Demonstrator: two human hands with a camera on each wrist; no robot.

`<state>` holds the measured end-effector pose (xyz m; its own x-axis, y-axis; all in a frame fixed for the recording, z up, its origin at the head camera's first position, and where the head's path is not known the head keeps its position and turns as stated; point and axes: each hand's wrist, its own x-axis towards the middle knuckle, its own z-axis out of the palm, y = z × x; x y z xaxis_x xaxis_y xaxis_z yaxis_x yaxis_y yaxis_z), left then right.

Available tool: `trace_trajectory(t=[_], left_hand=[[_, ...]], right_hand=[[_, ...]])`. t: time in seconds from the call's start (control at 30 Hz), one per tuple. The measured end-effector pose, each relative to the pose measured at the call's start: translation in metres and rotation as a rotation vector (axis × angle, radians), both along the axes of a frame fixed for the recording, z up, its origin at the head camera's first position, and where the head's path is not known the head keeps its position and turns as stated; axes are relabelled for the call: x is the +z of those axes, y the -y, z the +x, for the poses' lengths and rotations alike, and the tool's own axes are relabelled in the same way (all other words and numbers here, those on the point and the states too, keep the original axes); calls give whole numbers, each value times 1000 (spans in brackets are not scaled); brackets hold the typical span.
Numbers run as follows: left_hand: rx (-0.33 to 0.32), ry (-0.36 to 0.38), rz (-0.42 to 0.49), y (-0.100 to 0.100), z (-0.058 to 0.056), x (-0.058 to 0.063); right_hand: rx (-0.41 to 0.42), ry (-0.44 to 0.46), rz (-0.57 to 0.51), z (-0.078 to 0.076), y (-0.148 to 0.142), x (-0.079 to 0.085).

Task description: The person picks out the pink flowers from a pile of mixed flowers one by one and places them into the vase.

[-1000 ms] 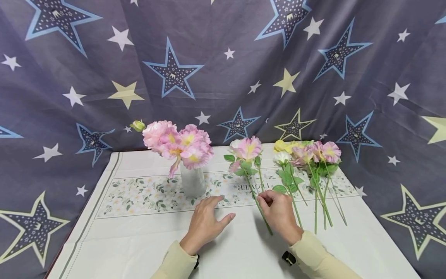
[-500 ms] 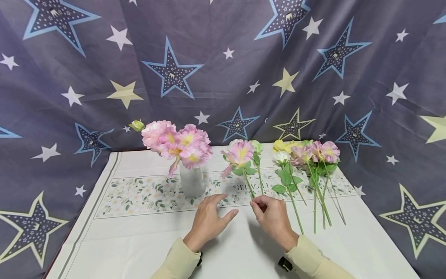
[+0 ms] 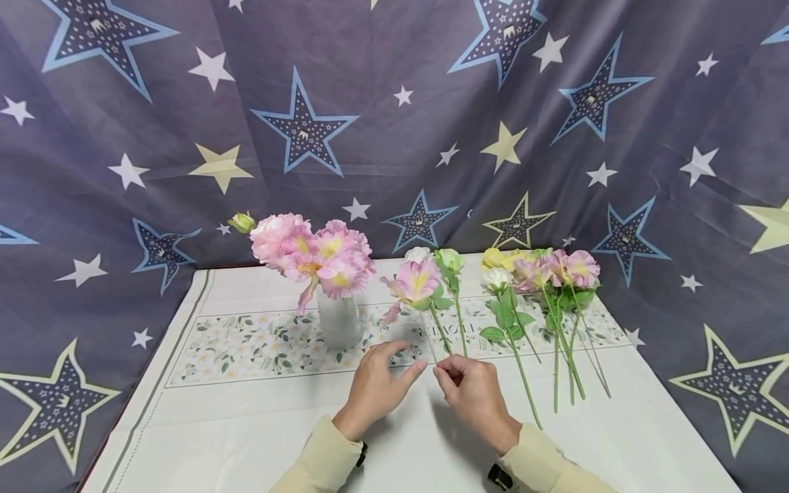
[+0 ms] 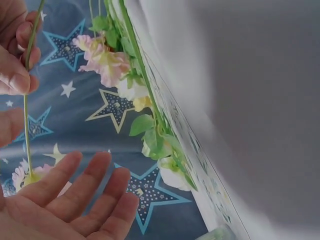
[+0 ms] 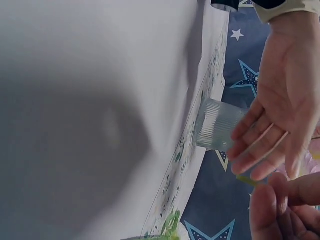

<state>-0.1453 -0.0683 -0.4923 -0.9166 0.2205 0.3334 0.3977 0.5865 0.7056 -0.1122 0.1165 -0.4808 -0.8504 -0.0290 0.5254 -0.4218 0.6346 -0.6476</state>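
My right hand pinches the thin green stem of a pink artificial flower with a yellow centre, thumb against fingertips. The bloom points away from me and overlaps a white rose in the head view. In the left wrist view, the pinched stem runs past my left hand, whose fingers are spread and hold nothing. To the left, behind that hand, stands a ribbed clear glass vase with a bunch of pink flowers and a green bud leaning out over the left side.
A pale green rose lies beside the white one. Farther right are several more stems: a white rose, yellow blooms and pink ones. A floral-printed strip crosses the white tablecloth. A starry curtain hangs behind.
My right hand has moved left and slightly toward me, carrying the pink flower off the white and green roses. My left hand has shifted a little right, its fingers still spread.
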Motion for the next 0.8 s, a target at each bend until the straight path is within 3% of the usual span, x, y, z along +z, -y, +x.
trace_trajectory(t=[0.37,0.8], left_hand=[[-22,-35,164,-14,-5,3],[3,-46,309,-20,-4,5]], right_hand=[[1,27,11,5,5,-4],[22,-30,26,7,7,-7]])
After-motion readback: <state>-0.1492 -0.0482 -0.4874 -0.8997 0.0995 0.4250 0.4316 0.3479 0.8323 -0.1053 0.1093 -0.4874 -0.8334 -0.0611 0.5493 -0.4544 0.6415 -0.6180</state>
